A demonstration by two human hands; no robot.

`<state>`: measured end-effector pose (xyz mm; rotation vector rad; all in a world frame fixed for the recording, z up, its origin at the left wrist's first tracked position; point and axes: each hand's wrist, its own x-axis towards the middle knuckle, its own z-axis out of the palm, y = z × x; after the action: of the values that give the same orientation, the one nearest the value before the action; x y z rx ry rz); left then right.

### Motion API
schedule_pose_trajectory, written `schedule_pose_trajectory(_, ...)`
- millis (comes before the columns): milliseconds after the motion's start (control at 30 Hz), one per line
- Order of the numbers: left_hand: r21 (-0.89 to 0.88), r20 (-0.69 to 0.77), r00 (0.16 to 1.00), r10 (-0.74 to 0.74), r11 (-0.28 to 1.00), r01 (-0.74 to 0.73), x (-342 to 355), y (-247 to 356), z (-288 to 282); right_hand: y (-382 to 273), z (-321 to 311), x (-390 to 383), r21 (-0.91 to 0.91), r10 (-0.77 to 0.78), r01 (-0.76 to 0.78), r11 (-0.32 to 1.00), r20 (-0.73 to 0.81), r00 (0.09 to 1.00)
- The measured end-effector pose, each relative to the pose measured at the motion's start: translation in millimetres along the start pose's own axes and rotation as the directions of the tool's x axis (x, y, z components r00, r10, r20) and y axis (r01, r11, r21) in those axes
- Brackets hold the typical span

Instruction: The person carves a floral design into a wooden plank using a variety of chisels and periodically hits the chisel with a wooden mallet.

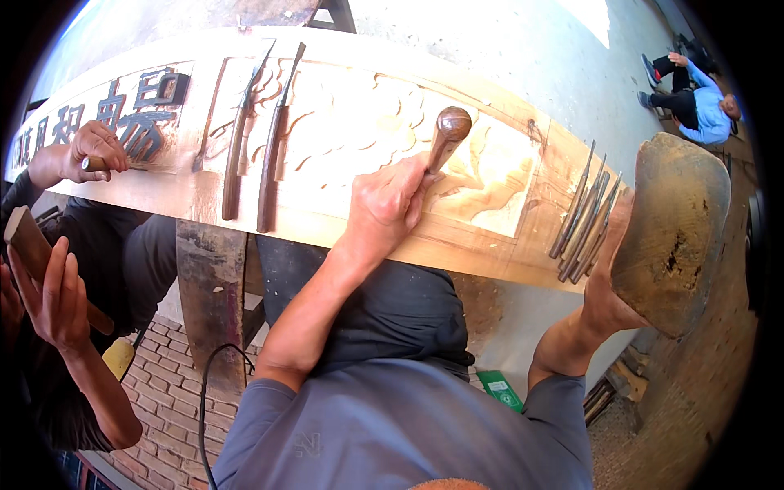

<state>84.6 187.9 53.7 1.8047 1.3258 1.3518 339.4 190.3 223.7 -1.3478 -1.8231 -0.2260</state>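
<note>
My left hand (388, 200) is closed round a carving chisel (449, 132) with a round-topped brown wooden handle, held upright over the pale wooden board (445, 251). The chisel's blade is hidden by my fist. Around it lies a shallow carved relief (490, 192) inside a cut border. On the right my other hand (611, 286) grips a large worn wooden mallet (670, 237), raised close to the camera beyond the board's right end. Its bulky head covers most of my right fingers. The mallet is apart from the chisel handle.
Several slim chisels (584, 220) lie at the board's right end; two long chisels (269, 155) cross it left of my left hand. A co-worker's hand (98, 145) holds a tool beside dark raised characters (147, 122). Another person (702, 102) sits far right. A black cable (204, 392) hangs lower left.
</note>
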Motion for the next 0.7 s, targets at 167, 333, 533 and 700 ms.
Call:
schedule_pose_trajectory(167, 0.069, 0.015, 1.0, -0.012, 0.998, 0.011, -2.8, -1.5, -1.0, 0.2, 0.8, -0.4, -0.013, 0.017, -0.017, 1.0, 0.002, 1.0)
schedule_pose_trajectory(333, 0.056, 0.025, 0.999, -0.04, 0.998, 0.039, -1.8, -0.6, -2.1, -0.3, -1.2, 0.4, -0.02, 0.022, -0.022, 1.0, -0.001, 1.0)
schedule_pose_trajectory(533, 0.051, 0.037, 0.999, 0.019, 0.998, -0.021, 0.6, 0.8, -0.4, 3.2, -3.2, -2.0, -0.024, 0.043, -0.043, 0.999, 0.0, 0.999)
schedule_pose_trajectory(700, 0.075, 0.046, 0.993, 0.107, 0.991, -0.111, -0.5, 1.3, -1.6, 19.1, -12.1, -26.7, -0.06, 0.126, -0.121, 0.991, 0.078, 0.989)
